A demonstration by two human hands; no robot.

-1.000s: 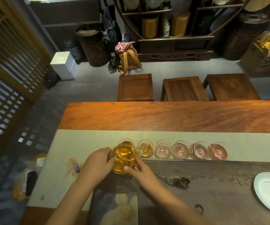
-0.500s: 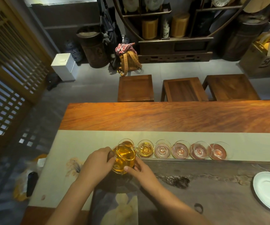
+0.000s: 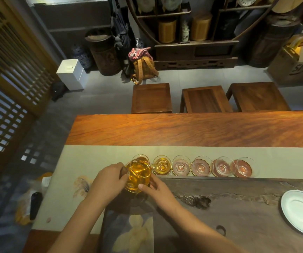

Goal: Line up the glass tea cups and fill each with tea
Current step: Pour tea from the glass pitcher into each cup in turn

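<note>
- On the pale cloth runner (image 3: 96, 157) across the long reddish wooden table (image 3: 192, 130), six small clear glass tea cups (image 3: 201, 166) stand in a row, rims touching or nearly so, running from the centre toward 3 o'clock.
- Over the row's left end, a clear glass pitcher of amber tea (image 3: 138, 176) tilts with its spout over the second cup (image 3: 161, 165), which holds amber tea.
- The first cup (image 3: 140, 158), at 12 o'clock of the pitcher, seems filled too, though the pitcher partly hides it.
- The four cups to the right look empty.
- The left hand (image 3: 108, 179) grips the pitcher's handle side, fingers curled round it.
- The right hand (image 3: 158, 190) steadies the pitcher's body at 5 o'clock, thumb and fingertips pressed to the glass.
- At 4 o'clock, a white round saucer (image 3: 301, 212) lies on the dark wooden tray (image 3: 238, 201).
</note>
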